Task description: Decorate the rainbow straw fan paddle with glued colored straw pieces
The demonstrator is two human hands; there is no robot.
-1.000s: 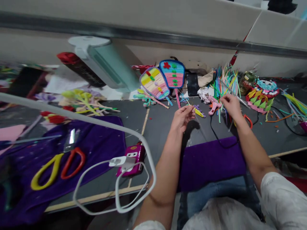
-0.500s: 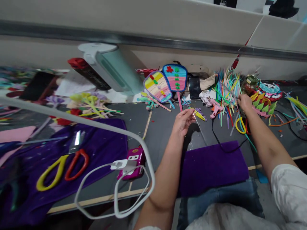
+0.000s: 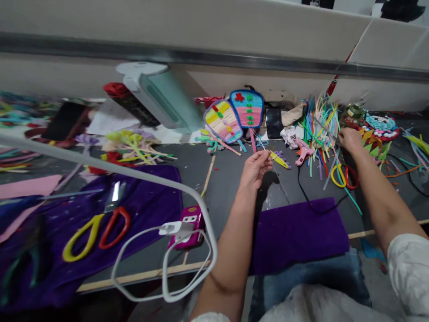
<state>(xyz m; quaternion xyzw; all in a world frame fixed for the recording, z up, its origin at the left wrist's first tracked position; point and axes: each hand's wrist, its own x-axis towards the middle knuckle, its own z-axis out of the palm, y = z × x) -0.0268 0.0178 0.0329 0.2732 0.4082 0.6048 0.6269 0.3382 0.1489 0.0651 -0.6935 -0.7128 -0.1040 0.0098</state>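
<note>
My left hand point(image 3: 256, 169) is held over the grey table point(image 3: 228, 179), its fingers pinched on a thin metal wire point(image 3: 276, 172) that slants down to the right. A yellow foam piece point(image 3: 279, 159) lies just beyond its fingertips. My right hand point(image 3: 349, 138) reaches far right into a heap of coloured foam strips point(image 3: 318, 123), fingers curled on one of them. Yellow and red scissors point(image 3: 343, 175) lie just under that wrist. A pink glue gun point(image 3: 303, 153) rests between my two hands.
Two striped foam fans point(image 3: 234, 114) lie at the back. A purple cloth point(image 3: 298, 232) covers the near edge. Left: a larger purple cloth with big yellow-red scissors point(image 3: 95, 230), a pink power strip point(image 3: 187, 226) with white cable, a teal lamp base point(image 3: 164, 96). Foam flowers point(image 3: 130, 145).
My right hand has moved right and farther away, from beside the glue gun into the heap of foam strips. My left hand keeps the wire almost still.
</note>
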